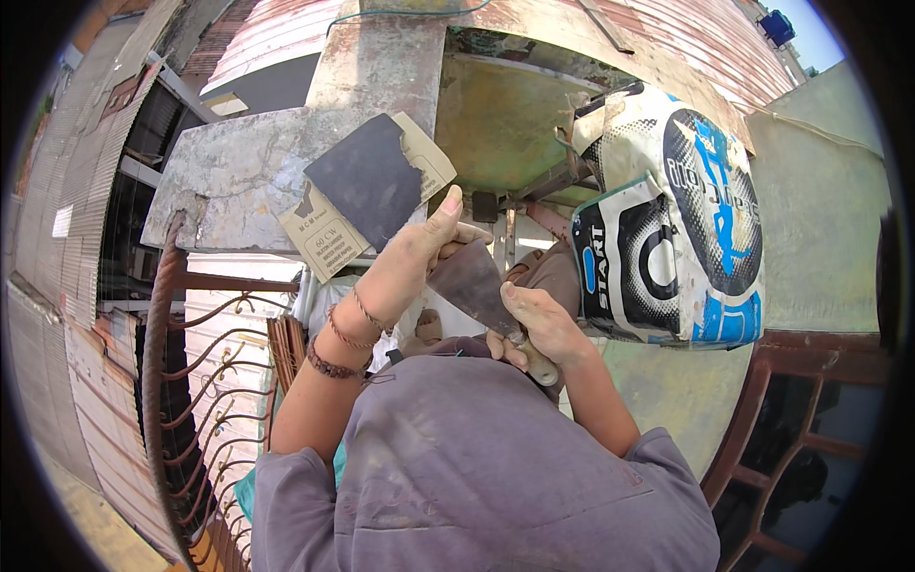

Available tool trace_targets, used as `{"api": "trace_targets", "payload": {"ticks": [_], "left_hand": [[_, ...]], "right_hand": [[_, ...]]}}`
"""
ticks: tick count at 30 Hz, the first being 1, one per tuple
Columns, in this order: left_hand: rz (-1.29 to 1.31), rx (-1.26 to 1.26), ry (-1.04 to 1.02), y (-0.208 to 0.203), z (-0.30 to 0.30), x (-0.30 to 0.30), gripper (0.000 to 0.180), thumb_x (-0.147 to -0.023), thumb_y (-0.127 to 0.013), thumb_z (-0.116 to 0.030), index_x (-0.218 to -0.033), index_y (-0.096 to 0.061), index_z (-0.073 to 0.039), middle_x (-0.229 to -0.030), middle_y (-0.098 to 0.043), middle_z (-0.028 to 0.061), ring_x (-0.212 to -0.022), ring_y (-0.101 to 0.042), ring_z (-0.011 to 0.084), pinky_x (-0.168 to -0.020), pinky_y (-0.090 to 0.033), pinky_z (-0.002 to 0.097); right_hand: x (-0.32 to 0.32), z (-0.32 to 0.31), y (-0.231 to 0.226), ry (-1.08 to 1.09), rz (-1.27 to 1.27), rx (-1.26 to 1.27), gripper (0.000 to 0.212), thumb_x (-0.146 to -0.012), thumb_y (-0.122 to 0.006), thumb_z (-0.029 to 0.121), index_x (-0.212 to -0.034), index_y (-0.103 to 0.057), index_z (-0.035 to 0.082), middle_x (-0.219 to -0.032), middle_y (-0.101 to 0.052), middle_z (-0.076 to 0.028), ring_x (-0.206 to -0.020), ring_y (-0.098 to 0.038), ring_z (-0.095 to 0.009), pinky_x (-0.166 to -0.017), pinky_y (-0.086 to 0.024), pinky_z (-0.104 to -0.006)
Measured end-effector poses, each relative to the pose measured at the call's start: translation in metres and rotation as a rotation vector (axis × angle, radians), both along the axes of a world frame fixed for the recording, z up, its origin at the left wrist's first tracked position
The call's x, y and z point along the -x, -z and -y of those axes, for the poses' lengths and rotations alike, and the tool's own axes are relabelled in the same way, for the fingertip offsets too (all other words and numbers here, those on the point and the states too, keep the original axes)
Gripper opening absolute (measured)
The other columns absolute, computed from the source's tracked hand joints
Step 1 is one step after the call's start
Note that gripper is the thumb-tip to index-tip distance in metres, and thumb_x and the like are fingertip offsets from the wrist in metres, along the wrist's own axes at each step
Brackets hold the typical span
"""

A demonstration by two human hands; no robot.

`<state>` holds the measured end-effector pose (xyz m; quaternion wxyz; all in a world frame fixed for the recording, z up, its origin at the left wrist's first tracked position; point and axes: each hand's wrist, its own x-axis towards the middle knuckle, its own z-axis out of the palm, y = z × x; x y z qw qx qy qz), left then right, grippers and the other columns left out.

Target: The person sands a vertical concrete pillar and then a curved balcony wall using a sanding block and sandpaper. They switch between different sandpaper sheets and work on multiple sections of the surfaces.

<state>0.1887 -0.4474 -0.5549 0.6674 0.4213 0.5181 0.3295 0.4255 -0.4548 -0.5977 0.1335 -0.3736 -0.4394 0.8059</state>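
In front of my body my right hand [538, 324] is closed round the pale, worn handle of a putty knife [474, 286], thumb near the base of its wide dark blade. My left hand [431, 234] is at the blade's far edge, its fingers curled against it and the thumb raised; what the fingertips touch behind the blade is partly hidden. Just beyond that hand lie torn sheets of sandpaper, a dark grit side [367, 176] over a beige printed backing [329, 240].
The sheets rest on a weathered concrete ledge [229, 172]. A white, black and blue printed bag [667, 219] stands at my right. On the left runs a rusty metal railing [157, 353]; corrugated roofing [57, 191] lies beyond it. A brown-framed window [810, 439] is at lower right.
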Motion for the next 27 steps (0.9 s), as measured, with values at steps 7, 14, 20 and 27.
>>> {"api": "trace_targets", "payload": {"ticks": [7, 14, 20, 27], "left_hand": [[-0.037, -0.208, -0.37, 0.02, 0.01, 0.006, 0.056, -0.104, -0.046, -0.044, -0.127, -0.062, 0.004, -0.111, -0.071, 0.0136, -0.101, -0.067, 0.0186, -0.093, -0.048, 0.0315], [-0.031, -0.206, -0.27, 0.047, 0.021, -0.002, 0.039, -0.099, -0.062, -0.023, -0.126, -0.062, 0.006, -0.111, -0.071, 0.0136, -0.101, -0.067, 0.0178, -0.09, -0.05, 0.0296], [-0.004, -0.116, -0.237, 0.057, 0.049, -0.006, 0.037, -0.097, -0.068, -0.017, -0.124, -0.063, 0.007, -0.112, -0.07, 0.0124, -0.1, -0.066, 0.0151, -0.09, -0.051, 0.0277], [-0.139, -0.113, -0.313, 0.071, 0.062, 0.0, 0.023, -0.091, -0.076, -0.017, -0.078, -0.065, -0.001, -0.072, -0.069, 0.0053, -0.067, -0.064, 0.0082, -0.061, -0.048, 0.0207]], "right_hand": [[-0.031, -0.001, 0.023, 0.061, 0.491, -0.269, 0.056, -0.105, -0.043, 0.049, -0.12, -0.059, -0.002, -0.072, -0.064, -0.018, -0.067, -0.064, -0.022, -0.059, -0.054, -0.0379], [-0.089, 0.024, 0.12, -0.249, 1.325, -0.816, 0.053, -0.098, -0.056, 0.031, -0.146, -0.047, 0.01, -0.106, -0.061, -0.027, -0.091, -0.067, -0.043, -0.078, -0.054, -0.051], [-0.123, 0.038, 0.084, -0.311, 1.167, -0.774, 0.053, -0.096, -0.061, 0.029, -0.143, -0.051, 0.008, -0.099, -0.065, -0.026, -0.094, -0.068, -0.039, -0.077, -0.055, -0.0479], [-0.124, -0.005, 0.091, 0.125, 0.643, 0.092, 0.04, -0.106, -0.046, 0.038, -0.09, -0.057, 0.003, -0.074, -0.061, -0.006, -0.059, -0.059, -0.017, -0.053, -0.05, -0.0332]]}}
